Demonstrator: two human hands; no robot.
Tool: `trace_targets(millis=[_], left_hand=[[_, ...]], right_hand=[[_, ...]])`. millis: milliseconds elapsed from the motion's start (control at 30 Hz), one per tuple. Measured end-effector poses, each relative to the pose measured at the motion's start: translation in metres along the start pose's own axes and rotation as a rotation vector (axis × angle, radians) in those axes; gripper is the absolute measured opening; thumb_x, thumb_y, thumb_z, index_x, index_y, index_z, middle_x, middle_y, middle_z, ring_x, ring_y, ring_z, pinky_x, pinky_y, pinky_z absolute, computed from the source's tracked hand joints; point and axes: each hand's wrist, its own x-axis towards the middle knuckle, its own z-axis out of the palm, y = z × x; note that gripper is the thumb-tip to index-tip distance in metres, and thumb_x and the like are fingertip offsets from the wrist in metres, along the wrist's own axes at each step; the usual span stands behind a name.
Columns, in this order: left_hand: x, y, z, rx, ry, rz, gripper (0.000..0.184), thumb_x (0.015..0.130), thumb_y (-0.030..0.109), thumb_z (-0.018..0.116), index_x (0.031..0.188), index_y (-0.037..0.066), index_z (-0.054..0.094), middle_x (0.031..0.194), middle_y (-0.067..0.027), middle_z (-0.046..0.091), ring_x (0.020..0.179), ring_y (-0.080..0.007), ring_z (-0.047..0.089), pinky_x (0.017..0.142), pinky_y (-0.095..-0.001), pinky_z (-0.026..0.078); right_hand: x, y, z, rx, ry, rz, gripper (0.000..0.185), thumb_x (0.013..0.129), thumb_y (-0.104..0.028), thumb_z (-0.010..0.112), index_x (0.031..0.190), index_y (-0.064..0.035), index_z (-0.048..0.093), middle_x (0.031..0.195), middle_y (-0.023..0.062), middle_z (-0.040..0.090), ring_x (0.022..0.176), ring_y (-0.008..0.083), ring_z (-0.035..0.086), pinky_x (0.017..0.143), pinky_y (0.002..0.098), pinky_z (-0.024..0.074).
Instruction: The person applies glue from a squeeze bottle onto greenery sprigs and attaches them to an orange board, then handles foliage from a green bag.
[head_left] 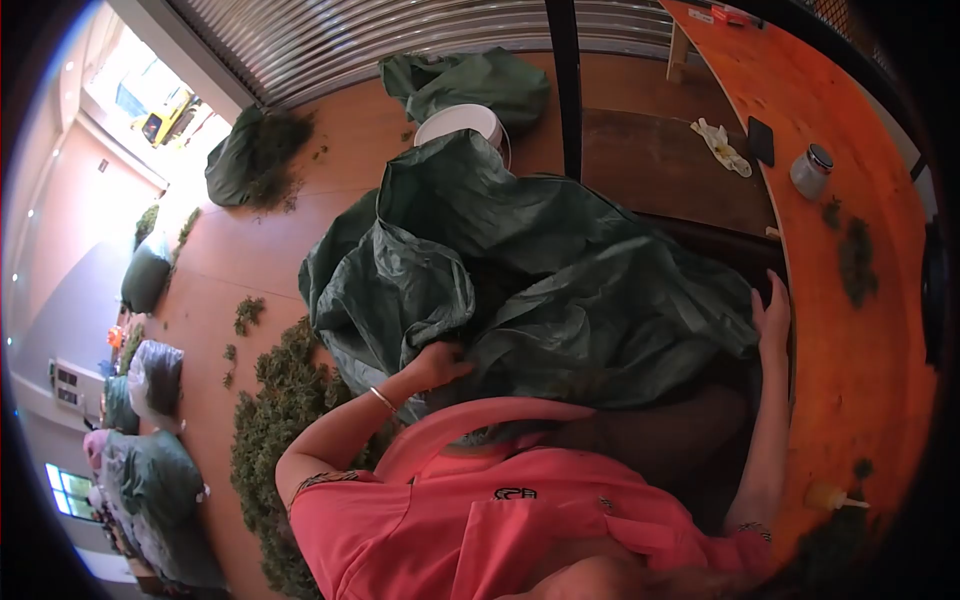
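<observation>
A large dark green plastic sack (600, 300) lies crumpled across my lap, its mouth a dark hollow near the middle. My left hand (440, 366), with a pale band on the wrist, is closed on the near left edge of the sack. At the sack's right end is my right hand (772, 312), its fingers stretched and apart beside the table edge. It seems to touch the plastic, though the contact is partly hidden. Close to my left arm, a big heap of green plant sprigs (285, 430) rests on the floor.
An orange wooden table (850, 400) runs along my right, bearing a jar (811, 170), a phone (760, 140) and plant bits. A glove (720, 147) lies on a dark board. Beyond the sack stand a white bucket (460, 122) and another green sack (480, 85). More sacks line the left.
</observation>
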Motion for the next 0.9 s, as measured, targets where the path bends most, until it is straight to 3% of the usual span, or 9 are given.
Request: trace_targets(millis=[67,167,200,300,400,500,567,700,900], left_hand=[[0.007,0.010,0.013,0.299,-0.158,0.205,0.032,0.081,0.027,0.066,0.102,0.003,0.065,0.103,-0.0228,0.063,0.082,-0.0379,0.063,0.070,-0.0443,0.050],[0.025,0.013,0.030,0.675,-0.275,0.546,0.029,0.077,0.023,0.067,0.097,0.002,0.066,0.099,-0.0232,0.062,0.085,-0.0386,0.060,0.073,-0.0449,0.048],[0.028,0.012,0.038,0.780,-0.304,0.669,0.029,0.075,0.022,0.067,0.097,0.002,0.066,0.098,-0.0235,0.062,0.087,-0.0389,0.060,0.075,-0.0456,0.048],[0.031,0.010,0.043,0.368,-0.080,0.695,0.027,0.074,0.020,0.067,0.093,0.001,0.066,0.094,-0.0233,0.060,0.092,-0.0387,0.058,0.080,-0.0447,0.047],[0.040,0.027,0.027,0.236,-0.048,0.612,0.028,0.075,0.020,0.068,0.092,-0.002,0.063,0.087,-0.0230,0.062,0.079,-0.0398,0.059,0.070,-0.0431,0.049],[0.048,0.037,0.019,0.182,-0.062,0.518,0.027,0.076,0.019,0.070,0.090,-0.003,0.062,0.079,-0.0208,0.062,0.070,-0.0284,0.062,0.064,-0.0380,0.048],[0.050,0.044,0.016,0.141,-0.118,0.422,0.025,0.076,0.018,0.071,0.089,-0.003,0.062,0.076,-0.0171,0.061,0.070,-0.0174,0.059,0.063,-0.0336,0.047],[0.064,0.033,0.023,0.054,-0.148,0.350,0.019,0.079,0.013,0.070,0.088,-0.001,0.063,0.074,-0.0065,0.060,0.074,-0.0041,0.051,0.063,-0.0269,0.046],[0.068,0.009,0.037,-0.159,-0.117,0.338,0.009,0.084,0.005,0.067,0.092,0.000,0.064,0.081,0.0022,0.062,0.075,-0.0044,0.053,0.065,-0.0250,0.046]], right_hand=[[-0.006,-0.091,-0.011,-0.032,-0.105,-0.355,0.053,0.085,-0.017,0.070,0.132,-0.0057,0.051,0.137,0.0137,0.051,0.136,0.0322,0.036,0.110,0.0450,0.0320],[-0.024,-0.176,0.000,0.165,-0.478,-0.427,0.099,0.070,-0.026,0.081,0.150,-0.0117,0.024,0.154,0.0142,0.028,0.143,0.0339,0.024,0.117,0.0468,0.0222],[-0.028,-0.184,0.009,0.258,-0.676,-0.360,0.097,0.070,-0.021,0.081,0.149,-0.0117,0.025,0.151,0.0157,0.031,0.140,0.0348,0.029,0.114,0.0470,0.0273],[-0.044,-0.118,0.088,-0.216,-1.000,-0.238,0.092,0.069,-0.017,0.081,0.146,-0.0103,0.031,0.141,0.0166,0.044,0.126,0.0354,0.047,0.103,0.0453,0.0403],[-0.057,-0.096,0.062,-0.267,-0.165,-0.619,0.081,0.069,-0.013,0.080,0.139,-0.0070,0.040,0.121,0.0171,0.059,0.105,0.0355,0.060,0.089,0.0437,0.0486],[-0.090,-0.119,0.030,0.066,-0.106,-0.584,0.072,0.071,-0.023,0.081,0.131,-0.0037,0.048,0.106,0.0177,0.065,0.097,0.0382,0.063,0.085,0.0433,0.0499],[-0.110,-0.152,0.019,0.218,-0.762,-0.102,0.059,0.073,-0.031,0.079,0.119,-0.0014,0.057,0.101,0.0178,0.066,0.096,0.0378,0.063,0.086,0.0422,0.0501],[-0.170,-0.111,0.103,0.273,-0.960,-0.170,0.040,0.076,-0.025,0.074,0.107,-0.0019,0.062,0.097,0.0174,0.068,0.090,0.0333,0.066,0.082,0.0404,0.0517],[-0.155,-0.111,0.090,0.499,-1.111,0.074,0.020,0.076,-0.008,0.067,0.094,-0.0004,0.067,0.090,0.0174,0.069,0.089,0.0306,0.067,0.078,0.0391,0.0510]])
